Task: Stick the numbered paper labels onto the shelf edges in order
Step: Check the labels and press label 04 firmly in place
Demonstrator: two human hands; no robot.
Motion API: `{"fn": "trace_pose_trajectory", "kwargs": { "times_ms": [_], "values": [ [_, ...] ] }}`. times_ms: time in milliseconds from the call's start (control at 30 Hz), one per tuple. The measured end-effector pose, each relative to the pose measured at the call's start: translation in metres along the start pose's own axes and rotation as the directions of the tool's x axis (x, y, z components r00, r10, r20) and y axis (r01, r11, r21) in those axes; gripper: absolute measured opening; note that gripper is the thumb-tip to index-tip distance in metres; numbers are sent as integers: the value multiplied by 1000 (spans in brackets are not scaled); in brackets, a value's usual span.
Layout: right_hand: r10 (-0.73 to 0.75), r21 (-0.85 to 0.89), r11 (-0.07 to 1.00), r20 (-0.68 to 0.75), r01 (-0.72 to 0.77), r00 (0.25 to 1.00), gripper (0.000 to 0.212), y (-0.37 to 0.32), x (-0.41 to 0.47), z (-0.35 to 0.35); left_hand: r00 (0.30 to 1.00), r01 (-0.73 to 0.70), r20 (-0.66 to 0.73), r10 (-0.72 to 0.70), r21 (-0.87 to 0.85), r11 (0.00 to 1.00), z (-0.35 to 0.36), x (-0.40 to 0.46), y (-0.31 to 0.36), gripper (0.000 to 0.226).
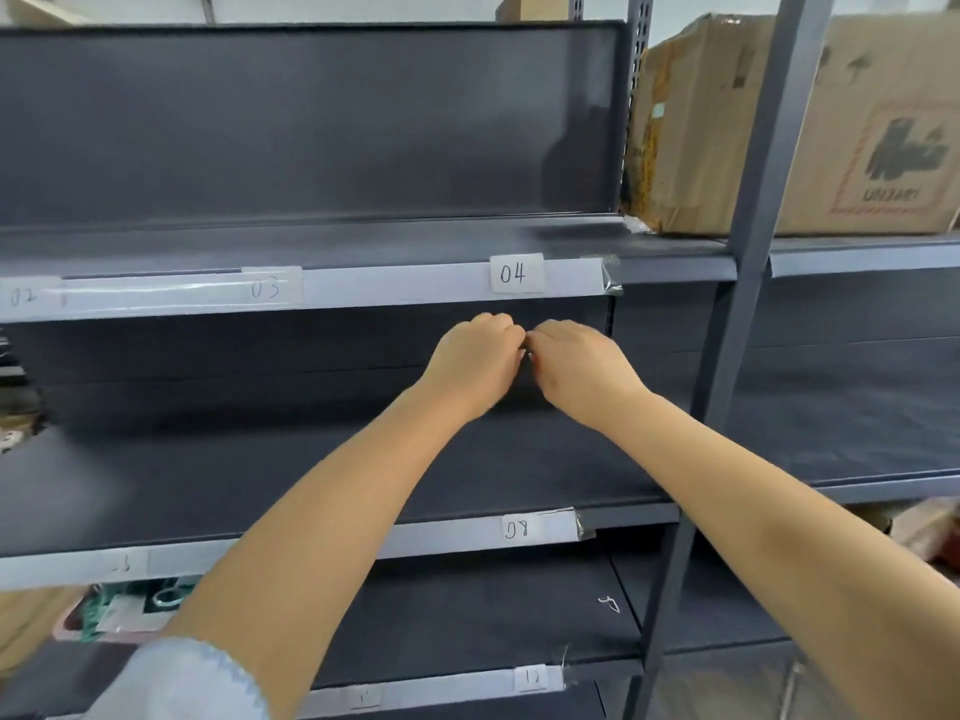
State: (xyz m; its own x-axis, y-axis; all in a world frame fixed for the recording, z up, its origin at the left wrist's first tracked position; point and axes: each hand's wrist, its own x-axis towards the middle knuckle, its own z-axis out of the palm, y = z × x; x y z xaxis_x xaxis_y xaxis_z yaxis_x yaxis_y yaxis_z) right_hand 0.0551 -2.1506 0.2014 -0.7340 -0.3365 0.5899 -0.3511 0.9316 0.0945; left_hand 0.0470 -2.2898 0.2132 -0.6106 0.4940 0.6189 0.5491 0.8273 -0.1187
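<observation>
White paper labels sit on the pale strips along the grey shelf edges. On the upper edge (395, 285) are label 04 (516, 273), label 03 (270, 288) and label 02 (23, 296). Label 08 (516, 529) is on the middle edge, label 12 (532, 678) on the lower one. My left hand (475, 358) and my right hand (582, 366) are raised just below label 04, fingers curled, fingertips meeting around something tiny. What they pinch is hidden between the fingers.
A cardboard box (852, 122) stands on the neighbouring shelf at upper right, behind a grey upright post (748, 252). A pink tray with tape and packets (124, 610) lies on a lower shelf at left. Dark items show at the far left edge.
</observation>
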Motion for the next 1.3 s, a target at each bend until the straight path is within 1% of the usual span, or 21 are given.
{"fn": "trace_pose_trajectory", "kwargs": {
  "times_ms": [100,167,233,333,400,533,633,733,900,1000,1300],
  "values": [
    [-20,-24,1000,-69,18,997,23,7,17,-32,996,-35,-80,35,2,999,-30,12,-3,24],
    [-4,-36,999,-90,1,996,24,11,26,-48,993,-15,-114,16,14,1000,-44,20,-10,23],
    [49,-14,999,-97,-51,994,22,17,36,-58,991,51,-124,-50,8,999,-54,28,-20,23],
    [148,76,987,-95,-141,984,22,26,47,-65,978,177,-100,-181,-46,983,-62,39,-35,23],
    [183,113,978,-88,-173,979,23,29,52,-66,974,210,-70,-213,-51,976,-62,45,-40,24],
    [193,115,976,-43,-187,980,24,32,58,-62,975,220,-6,-221,-47,974,-55,53,-46,26],
    [223,157,964,-27,-217,974,27,31,67,-60,976,218,12,-218,-33,975,-48,60,-45,25],
    [230,149,963,-24,-224,973,26,29,75,-53,980,199,9,-200,13,980,-38,65,-45,23],
    [221,106,969,23,-222,975,26,29,84,-42,978,206,7,-206,18,978,-30,73,-52,25],
    [202,79,976,2,-202,979,26,31,87,-40,982,190,4,-190,-13,982,-29,79,-54,25],
    [201,202,961,-30,-192,979,24,35,93,-37,993,120,33,-116,-146,982,-25,87,-54,27]
  ]
}}
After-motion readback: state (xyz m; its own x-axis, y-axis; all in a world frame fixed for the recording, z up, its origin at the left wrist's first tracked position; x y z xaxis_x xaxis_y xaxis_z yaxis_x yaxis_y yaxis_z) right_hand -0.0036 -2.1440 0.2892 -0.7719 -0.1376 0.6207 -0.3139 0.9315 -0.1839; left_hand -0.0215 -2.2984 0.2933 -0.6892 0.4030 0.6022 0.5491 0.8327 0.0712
